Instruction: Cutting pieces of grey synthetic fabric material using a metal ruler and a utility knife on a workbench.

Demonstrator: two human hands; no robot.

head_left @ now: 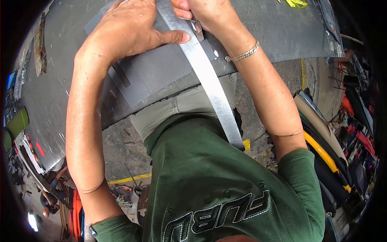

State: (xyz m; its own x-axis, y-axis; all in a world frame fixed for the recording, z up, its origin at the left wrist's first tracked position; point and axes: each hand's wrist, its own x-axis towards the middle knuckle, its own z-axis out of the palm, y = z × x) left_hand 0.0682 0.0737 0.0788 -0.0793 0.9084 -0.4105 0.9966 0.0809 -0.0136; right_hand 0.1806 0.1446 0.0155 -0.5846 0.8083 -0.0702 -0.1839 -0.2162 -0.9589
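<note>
A long metal straightedge (207, 76) runs from the far edge of view across the grey sheet and over the table's near edge, its end close to my shirt. My left hand (131, 30) lies spread, pressing down, with the thumb on the straightedge; its fingertips are partly cut off at the top. Beneath is a dark grey stitched sheet (157, 70) with a narrow slot near its left side. My right hand (209, 16) is closed around a metal-bodied cutter knife (197, 31) along the straightedge's right side. Its blade tip cannot be made out.
The dark, scuffed worktable (274, 36) curves around me. A dark stick-like piece (40, 44) lies at far left, a green roll (17, 122) below it. Yellow strips (297, 3) lie at the far right. Rolls of material, one yellow (320, 151), stand right of me.
</note>
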